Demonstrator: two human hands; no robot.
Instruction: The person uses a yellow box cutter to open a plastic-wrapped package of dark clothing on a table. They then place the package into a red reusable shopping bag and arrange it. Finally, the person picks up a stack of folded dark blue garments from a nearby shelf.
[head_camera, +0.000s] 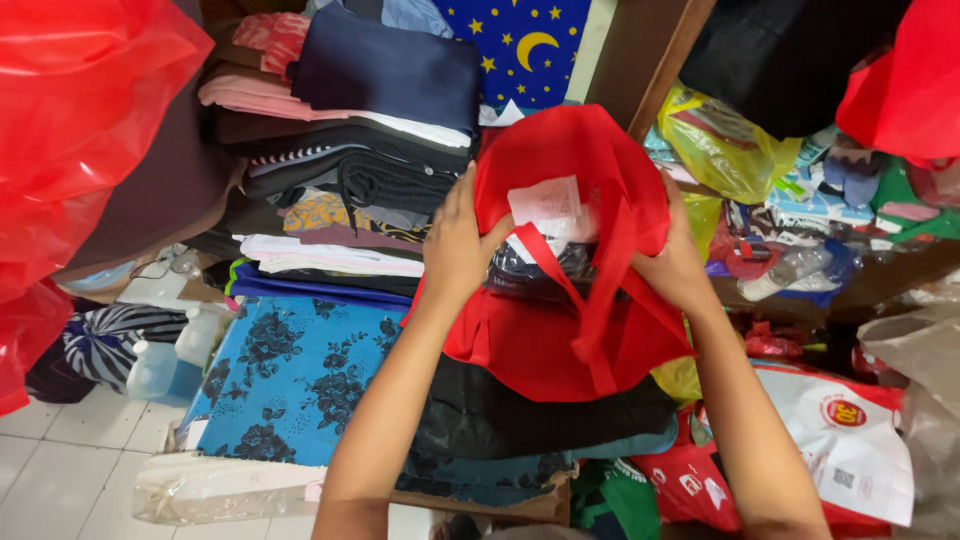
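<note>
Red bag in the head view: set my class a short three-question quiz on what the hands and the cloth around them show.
1. True or false: both hands grip the red bag at its open mouth.
2. What lies under the bag? A) a bare floor tile B) a black folded cloth C) a metal tray
3. Which colour is the flowered cloth beside the left forearm?

Key
1. True: the left hand holds the mouth's left edge and the right hand its right edge, with a white paper slip and a clear-wrapped dark item showing inside.
2. B: the black folded cloth.
3. Blue, with dark flowers: the flowered cloth.
</note>
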